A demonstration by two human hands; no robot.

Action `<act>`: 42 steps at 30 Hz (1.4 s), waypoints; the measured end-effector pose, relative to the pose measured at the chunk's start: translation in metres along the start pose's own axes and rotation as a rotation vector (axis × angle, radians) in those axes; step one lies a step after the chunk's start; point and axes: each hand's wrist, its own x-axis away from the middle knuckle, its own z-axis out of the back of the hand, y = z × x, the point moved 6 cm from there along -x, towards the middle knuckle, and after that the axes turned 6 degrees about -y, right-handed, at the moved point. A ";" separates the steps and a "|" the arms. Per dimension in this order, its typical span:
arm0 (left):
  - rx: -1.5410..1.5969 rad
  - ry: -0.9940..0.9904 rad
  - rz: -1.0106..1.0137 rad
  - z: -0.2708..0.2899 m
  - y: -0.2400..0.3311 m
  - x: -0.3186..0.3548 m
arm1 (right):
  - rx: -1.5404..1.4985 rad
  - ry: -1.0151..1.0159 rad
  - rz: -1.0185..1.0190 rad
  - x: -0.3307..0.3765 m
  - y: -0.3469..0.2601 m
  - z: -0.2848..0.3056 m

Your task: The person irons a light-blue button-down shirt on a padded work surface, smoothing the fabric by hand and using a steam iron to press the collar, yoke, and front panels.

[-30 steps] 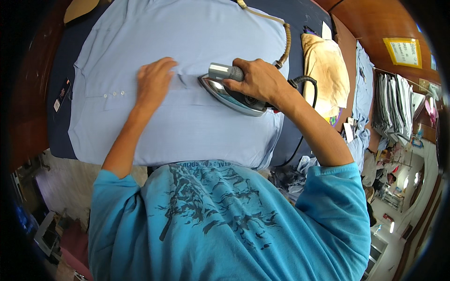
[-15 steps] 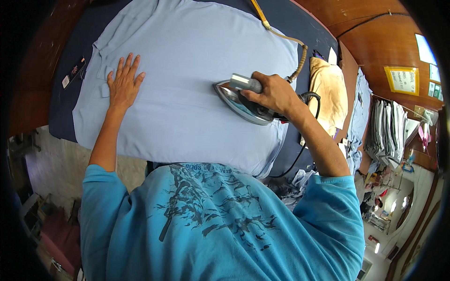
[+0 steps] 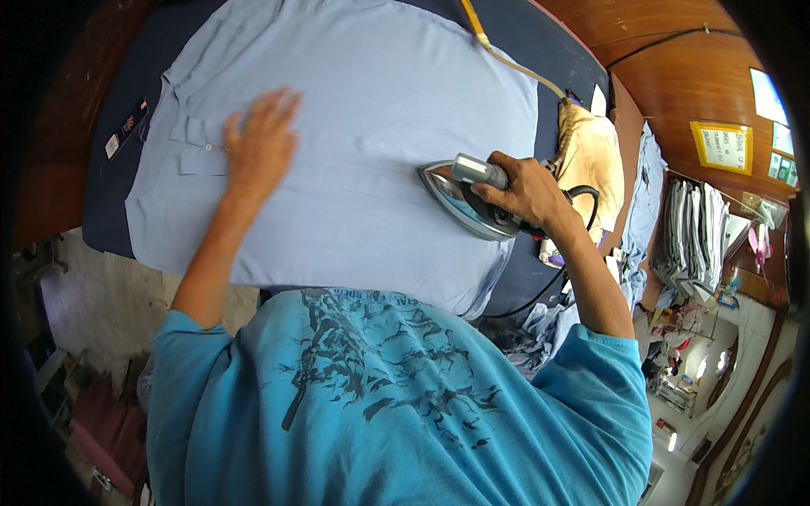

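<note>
A light blue shirt (image 3: 363,110) lies spread over the dark blue ironing surface (image 3: 126,194). My right hand (image 3: 527,192) is wrapped round the handle of a steam iron (image 3: 464,201), whose pointed tip faces left on the right part of the cloth. Over the shirt's left part is my left hand (image 3: 263,148), smeared by motion, with its fingers apart and nothing in them. Whether it touches the cloth I cannot tell. Beside it a buttoned placket (image 3: 201,145) shows at the shirt's left end. A yellowish hose (image 3: 519,67) and a black cord run near the iron.
A cream folded cloth (image 3: 591,156) lies right of the shirt. Crumpled clothes (image 3: 540,337) are heaped near my right elbow. Hanging garments (image 3: 688,228) line the far right. A dark tag (image 3: 126,126) rests at the left edge.
The iron and my right hand have moved right and slightly nearer me. My left hand has shifted right from where it lay flat on the shirt, uncovering more of the placket.
</note>
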 end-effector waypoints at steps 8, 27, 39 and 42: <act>0.246 -0.339 -0.266 -0.032 0.102 -0.039 | -0.032 0.056 -0.031 0.013 -0.015 -0.025; 0.603 -0.458 -0.082 -0.028 0.076 -0.057 | -0.073 0.071 -0.070 -0.030 -0.026 -0.005; -0.228 -0.126 0.425 -0.045 -0.127 0.001 | -0.051 0.041 0.021 -0.042 -0.047 0.002; -0.171 -0.138 0.423 -0.039 -0.146 0.006 | -0.024 0.065 0.011 -0.036 -0.031 -0.002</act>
